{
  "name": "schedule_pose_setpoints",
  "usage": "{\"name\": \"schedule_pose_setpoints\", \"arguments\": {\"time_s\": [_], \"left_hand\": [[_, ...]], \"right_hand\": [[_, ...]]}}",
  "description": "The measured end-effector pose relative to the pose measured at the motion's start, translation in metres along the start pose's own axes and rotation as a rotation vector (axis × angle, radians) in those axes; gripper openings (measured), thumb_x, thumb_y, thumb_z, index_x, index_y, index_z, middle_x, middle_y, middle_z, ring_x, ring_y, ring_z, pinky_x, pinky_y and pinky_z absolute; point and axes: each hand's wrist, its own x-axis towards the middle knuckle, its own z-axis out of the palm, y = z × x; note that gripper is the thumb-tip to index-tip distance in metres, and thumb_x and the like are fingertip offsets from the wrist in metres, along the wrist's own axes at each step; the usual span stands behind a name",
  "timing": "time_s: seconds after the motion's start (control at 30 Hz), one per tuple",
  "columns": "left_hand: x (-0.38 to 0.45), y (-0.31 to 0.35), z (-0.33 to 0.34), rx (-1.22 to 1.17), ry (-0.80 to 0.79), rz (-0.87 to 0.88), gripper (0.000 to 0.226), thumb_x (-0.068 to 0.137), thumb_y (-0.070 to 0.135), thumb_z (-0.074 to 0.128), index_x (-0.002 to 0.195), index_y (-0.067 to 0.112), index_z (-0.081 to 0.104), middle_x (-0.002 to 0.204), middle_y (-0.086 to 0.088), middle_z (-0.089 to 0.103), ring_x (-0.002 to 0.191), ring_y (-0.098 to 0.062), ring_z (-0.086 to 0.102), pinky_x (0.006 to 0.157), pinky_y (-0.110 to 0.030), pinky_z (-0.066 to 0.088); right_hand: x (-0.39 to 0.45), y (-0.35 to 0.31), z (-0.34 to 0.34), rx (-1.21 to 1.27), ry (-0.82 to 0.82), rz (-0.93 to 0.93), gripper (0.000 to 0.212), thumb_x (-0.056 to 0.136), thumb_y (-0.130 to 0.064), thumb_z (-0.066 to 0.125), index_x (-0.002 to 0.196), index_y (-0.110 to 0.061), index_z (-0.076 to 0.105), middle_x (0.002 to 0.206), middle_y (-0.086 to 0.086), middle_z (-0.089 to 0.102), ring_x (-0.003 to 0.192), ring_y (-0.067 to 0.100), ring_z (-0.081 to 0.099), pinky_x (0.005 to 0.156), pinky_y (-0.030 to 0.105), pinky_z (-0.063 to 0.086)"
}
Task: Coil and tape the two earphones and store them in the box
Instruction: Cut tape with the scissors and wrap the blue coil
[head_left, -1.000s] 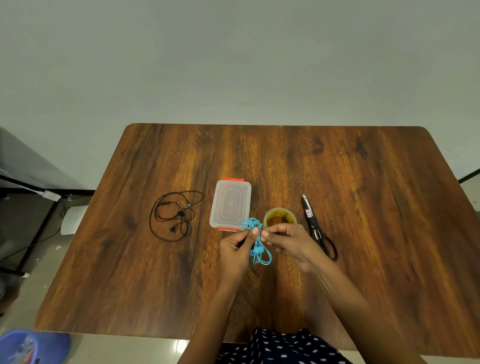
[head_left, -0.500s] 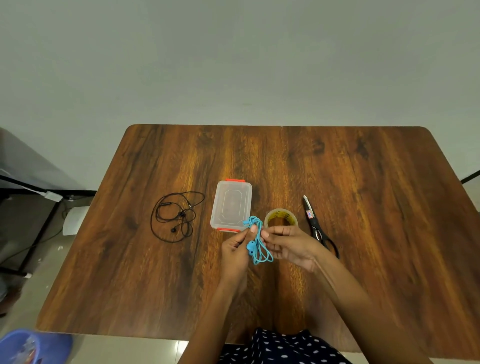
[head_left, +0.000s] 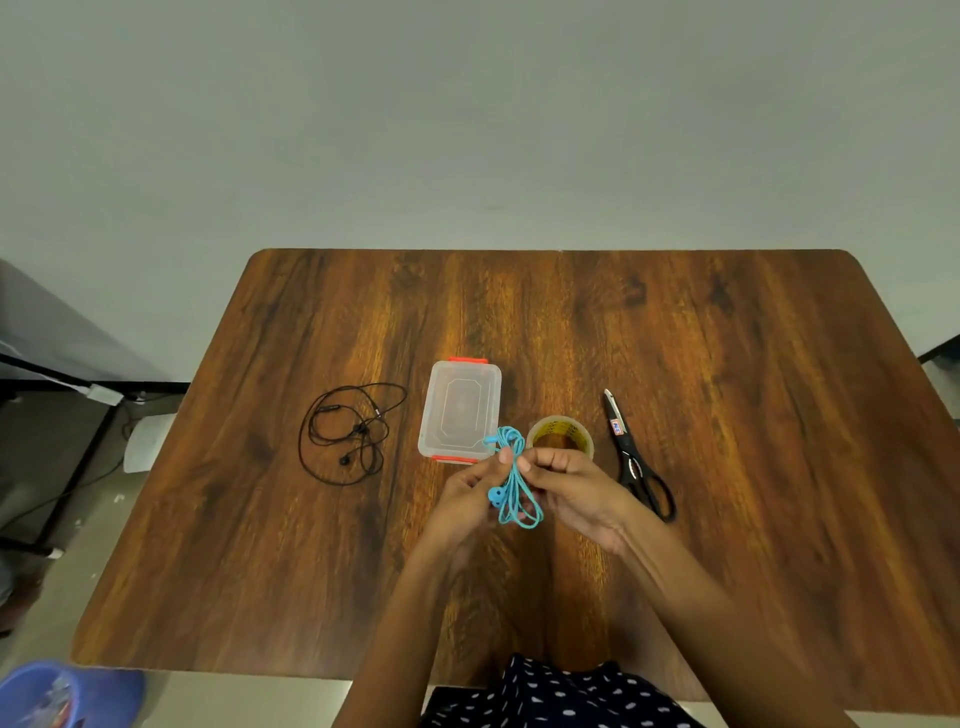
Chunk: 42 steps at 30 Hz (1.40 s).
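Since a second ago the blue earphone (head_left: 514, 488) has been drawn out longer between the hands, its loops now hanging lower toward the person, while everything lying on the worktop (head_left: 727, 415) has stayed put.

The wooden worktop fills the middle of the view, with a plain pale wall behind it. On it, left of centre, stands the clear plastic box (head_left: 460, 410) with its lid on and orange clips at its near and far ends. Right of the box and well apart lie black-handled scissors (head_left: 636, 457), blades pointing away. Left of the box the black earphone (head_left: 348, 431) lies in a loose, uncoiled tangle. Between box and scissors sits the roll of clear tape (head_left: 561, 436), partly hidden by the right hand (head_left: 576, 488).

The left hand (head_left: 467, 493) and right hand meet just in front of the box, above the worktop. The fingers of both are curled and pinch the blue earphone near its upper end; its bundled loops dangle below, the earbuds beside the left palm.
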Motion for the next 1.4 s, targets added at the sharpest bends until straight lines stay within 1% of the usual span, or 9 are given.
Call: {"name": "schedule_pose_setpoints", "arguments": {"time_s": [0.07, 0.2, 0.33, 0.5, 0.63, 0.73, 1.0, 1.2, 1.4], "left_hand": [[-0.001, 0.001, -0.002, 0.008, 0.097, -0.022, 0.037, 0.067, 0.046, 0.069, 0.091, 0.019, 0.074, 0.090, -0.002, 0.076, 0.085, -0.017, 0.073, 0.065, -0.024, 0.057], [-0.004, 0.003, -0.001, 0.090, 0.257, 0.196, 0.036, 0.072, 0.029, 0.077, 0.087, -0.004, 0.071, 0.085, -0.018, 0.073, 0.084, -0.033, 0.071, 0.076, -0.038, 0.060], [-0.008, 0.004, 0.003, 0.225, 0.319, 0.290, 0.022, 0.080, 0.017, 0.074, 0.085, -0.004, 0.073, 0.082, -0.017, 0.074, 0.081, -0.031, 0.071, 0.078, -0.045, 0.058], [-0.008, -0.001, 0.003, 0.245, 0.225, 0.256, 0.017, 0.088, 0.013, 0.064, 0.091, -0.001, 0.074, 0.088, -0.016, 0.074, 0.086, -0.029, 0.070, 0.081, -0.043, 0.056], [-0.007, -0.002, 0.002, 0.172, 0.175, 0.241, 0.011, 0.088, 0.014, 0.064, 0.086, 0.011, 0.075, 0.087, -0.008, 0.075, 0.084, -0.019, 0.072, 0.078, -0.030, 0.058], [-0.006, -0.005, 0.001, 0.165, 0.213, 0.249, 0.013, 0.089, 0.016, 0.063, 0.085, 0.014, 0.075, 0.085, -0.005, 0.075, 0.083, -0.018, 0.072, 0.077, -0.030, 0.058], [-0.008, -0.011, 0.005, 0.176, 0.214, 0.351, 0.021, 0.091, 0.017, 0.060, 0.083, 0.030, 0.074, 0.083, 0.004, 0.076, 0.082, -0.016, 0.072, 0.074, -0.027, 0.057], [-0.008, -0.008, 0.000, 0.176, 0.060, 0.373, 0.017, 0.089, 0.015, 0.061, 0.092, 0.026, 0.074, 0.088, 0.005, 0.076, 0.084, -0.012, 0.071, 0.071, -0.019, 0.055], [-0.006, -0.011, -0.005, 0.138, 0.028, 0.354, 0.020, 0.092, 0.009, 0.057, 0.100, 0.020, 0.072, 0.095, 0.007, 0.075, 0.091, -0.013, 0.071, 0.072, -0.017, 0.054]], "right_hand": [[0.000, 0.003, 0.000, -0.067, 0.018, -0.030, 0.036, 0.080, -0.022, 0.064, 0.108, 0.001, 0.065, 0.100, 0.011, 0.069, 0.093, 0.017, 0.064, 0.086, 0.030, 0.050], [0.000, 0.012, 0.001, -0.135, 0.135, -0.073, 0.018, 0.086, -0.019, 0.062, 0.096, -0.006, 0.071, 0.093, 0.009, 0.071, 0.088, 0.016, 0.062, 0.075, 0.025, 0.045], [0.000, 0.013, 0.006, -0.287, 0.278, -0.124, 0.010, 0.088, -0.017, 0.065, 0.082, -0.019, 0.073, 0.084, -0.002, 0.074, 0.079, 0.005, 0.068, 0.064, 0.013, 0.049], [0.000, 0.010, 0.007, -0.489, 0.369, -0.211, 0.002, 0.084, -0.016, 0.071, 0.082, -0.015, 0.072, 0.087, 0.003, 0.074, 0.081, 0.010, 0.068, 0.068, 0.016, 0.052], [-0.002, 0.006, 0.006, -0.474, 0.347, -0.194, 0.012, 0.085, -0.013, 0.069, 0.092, -0.004, 0.073, 0.090, 0.007, 0.073, 0.084, 0.010, 0.067, 0.070, 0.015, 0.051], [-0.003, 0.002, 0.004, -0.431, 0.282, -0.114, 0.015, 0.087, -0.009, 0.065, 0.098, 0.000, 0.071, 0.092, 0.007, 0.071, 0.084, 0.008, 0.064, 0.066, 0.014, 0.047], [0.001, 0.002, 0.008, -0.440, 0.395, -0.116, 0.005, 0.083, -0.012, 0.070, 0.086, -0.012, 0.074, 0.081, -0.004, 0.072, 0.072, -0.002, 0.064, 0.055, 0.007, 0.044], [-0.002, -0.002, 0.006, -0.333, 0.354, -0.045, 0.002, 0.079, -0.012, 0.075, 0.082, -0.012, 0.074, 0.061, -0.007, 0.068, 0.056, -0.004, 0.062, 0.051, 0.008, 0.044], [-0.003, 0.002, 0.007, -0.249, 0.367, -0.004, 0.006, 0.078, -0.012, 0.076, 0.082, -0.016, 0.074, 0.066, -0.003, 0.070, 0.060, -0.001, 0.062, 0.050, 0.010, 0.044]]}}
